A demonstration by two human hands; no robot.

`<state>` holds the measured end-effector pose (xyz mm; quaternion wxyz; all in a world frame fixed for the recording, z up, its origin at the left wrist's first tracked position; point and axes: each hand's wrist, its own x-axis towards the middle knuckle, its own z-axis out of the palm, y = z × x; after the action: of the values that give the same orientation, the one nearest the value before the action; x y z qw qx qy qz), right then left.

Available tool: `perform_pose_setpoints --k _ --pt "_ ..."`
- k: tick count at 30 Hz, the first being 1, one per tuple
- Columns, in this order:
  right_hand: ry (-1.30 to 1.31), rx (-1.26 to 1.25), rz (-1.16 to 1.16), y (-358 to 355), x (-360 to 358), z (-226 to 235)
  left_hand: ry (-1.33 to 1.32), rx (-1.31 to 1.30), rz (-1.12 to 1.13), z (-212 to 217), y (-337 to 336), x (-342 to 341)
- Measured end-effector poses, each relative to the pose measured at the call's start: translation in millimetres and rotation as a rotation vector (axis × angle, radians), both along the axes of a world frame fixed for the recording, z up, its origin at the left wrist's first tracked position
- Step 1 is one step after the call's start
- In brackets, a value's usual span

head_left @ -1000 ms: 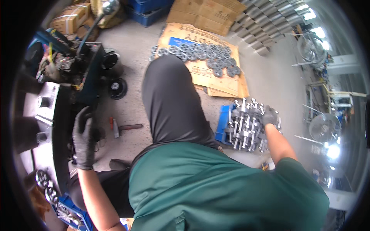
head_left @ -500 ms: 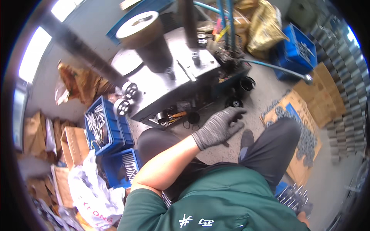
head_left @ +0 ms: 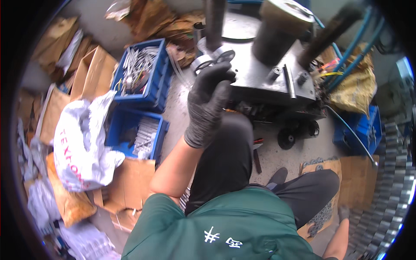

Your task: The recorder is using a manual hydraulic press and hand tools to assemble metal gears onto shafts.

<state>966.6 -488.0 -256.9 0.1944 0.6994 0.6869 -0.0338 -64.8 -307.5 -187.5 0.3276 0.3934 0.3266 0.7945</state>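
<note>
My left hand [head_left: 205, 106], in a dark grey knitted glove, is raised above my left knee. Its fingers are half bent, with a gap between them and the thumb, and nothing shows inside. Just past the fingertips, two silver spoked wheels [head_left: 224, 53] sit at the corner of a metal press table [head_left: 247, 69]; whether the hand touches them I cannot tell. Far to the right, my gloved right hand [head_left: 343, 212] is small and blurred beside a cardboard sheet [head_left: 334, 203] with many grey metal discs [head_left: 321, 215]. Its fingers cannot be made out.
On the left, a blue crate [head_left: 152, 82] of metal rods stands behind a lower blue bin [head_left: 161, 138] of neatly stacked rods. A white plastic bag [head_left: 84, 143] lies beside them. Stacked metal parts [head_left: 390, 173] line the right. A blue hose [head_left: 351, 130] hangs by the press.
The view has turned left. My left hand has moved from above the floor between my knees to beside the wheels. My right hand has moved from rod-like metal parts to beside the cardboard.
</note>
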Motion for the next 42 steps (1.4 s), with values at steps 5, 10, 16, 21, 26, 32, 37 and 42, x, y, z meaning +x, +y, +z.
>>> perform_pose_setpoints --k 5,10,16,21,26,32,37,42 --pt "0.744 -0.026 -0.127 275 -259 -53 0.742 -0.870 0.253 -194 -132 -66" --pt "0.842 -0.196 -0.244 374 -423 -45 1.141 -1.318 -0.165 -320 -321 -10" --pt "0.520 -0.623 -0.194 372 -492 -57 0.789 -1.651 -0.385 -342 -405 50" --pt "0.631 -0.554 -0.302 387 -467 -75 0.968 -1.523 -0.323 -370 -397 47" --pt "0.529 -0.553 -0.348 367 -439 -66 1.019 -1.560 -0.091 -369 -360 2" --pt "0.629 -0.552 -0.500 347 -408 -50 0.847 -1.814 -0.528 -381 -342 2" --pt "0.588 -0.548 -0.520 338 -412 -43 0.768 -1.863 -0.420 -407 -348 -1" --pt "0.612 -0.535 -0.431 342 -425 -40 0.607 -1.702 -0.266 -409 -358 -4"
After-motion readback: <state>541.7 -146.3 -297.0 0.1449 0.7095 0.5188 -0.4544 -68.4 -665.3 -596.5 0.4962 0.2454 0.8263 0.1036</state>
